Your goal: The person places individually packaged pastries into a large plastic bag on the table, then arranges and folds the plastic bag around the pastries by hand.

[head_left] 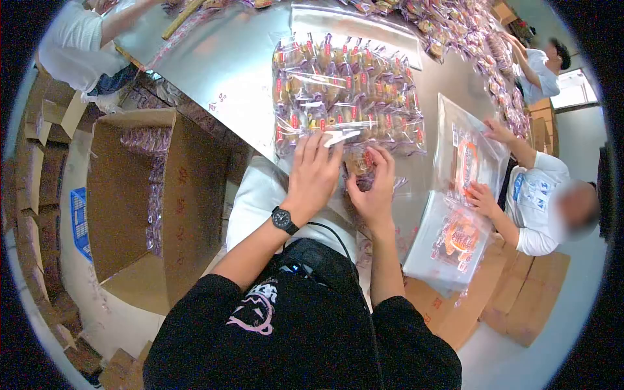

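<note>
"Step in hand?"

"Settling one wrapped snack (359, 164), I'd judge. Right hand (375, 195) grips it, thumb opposite fingers, at the near edge of the clear bag (351, 84) on the metal tabletop (227, 81). Left hand (311, 179): fingers stretched over the film; can't tell whether they pinch it."

"Next move calls for?"

"Light pressure, film kept unsnagged, rows undisturbed."

"Looks?"

"Glossy, see-through; purple-edged packets, red labels, three rows."

The worktop (240, 71) is silvery grey. The clear wrappers (351, 88) have purple edges and red marks over tan contents. The open carton (195, 208) is plain brown, the basket (80, 221) bright blue. Orange-and-white print patterns the clear bags (448, 227). The black shirt (312, 344) bears a pink-and-white graphic; the watch (282, 219) is black.
</note>
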The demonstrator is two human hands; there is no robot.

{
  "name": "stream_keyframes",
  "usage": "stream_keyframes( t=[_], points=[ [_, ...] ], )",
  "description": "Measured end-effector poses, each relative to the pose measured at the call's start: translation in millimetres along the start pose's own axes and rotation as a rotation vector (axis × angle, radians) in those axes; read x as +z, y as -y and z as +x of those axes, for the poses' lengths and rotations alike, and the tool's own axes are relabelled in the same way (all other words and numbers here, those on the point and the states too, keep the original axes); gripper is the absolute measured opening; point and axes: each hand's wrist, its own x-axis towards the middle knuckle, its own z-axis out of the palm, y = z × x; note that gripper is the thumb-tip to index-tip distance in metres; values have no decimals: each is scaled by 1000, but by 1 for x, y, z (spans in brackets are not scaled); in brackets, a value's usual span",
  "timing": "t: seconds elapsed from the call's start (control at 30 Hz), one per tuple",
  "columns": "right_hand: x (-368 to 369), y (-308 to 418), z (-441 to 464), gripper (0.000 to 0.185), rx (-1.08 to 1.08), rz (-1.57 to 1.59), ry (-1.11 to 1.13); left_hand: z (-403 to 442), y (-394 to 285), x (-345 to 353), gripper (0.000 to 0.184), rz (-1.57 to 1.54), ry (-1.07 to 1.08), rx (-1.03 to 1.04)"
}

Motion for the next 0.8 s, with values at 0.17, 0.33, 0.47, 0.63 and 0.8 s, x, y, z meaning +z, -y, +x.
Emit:
stream_keyframes(
  t=[0.17, 0.33, 0.47, 0.63, 0.8],
  points=[
    [-5, -9, -5, 59, -32, 63, 27, -2, 4, -11, 60, -27, -27, -138],
    [-4, 1, -6, 62, -121, 133, 45, -6, 3, -8, 55, 10, -71, -156],
    [0, -3, 4, 68, -126, 42, 196, -12, 4, 1, 58, 63, -7, -151],
    [-17, 5, 20, 65, -269, -70, 305, -14, 3, 9, 60, 85, -62, -155],
    [-6, -28, 2, 63, -205, 116, 249, -8, 2, 20, 60, 110, -92, -190]
  ],
)
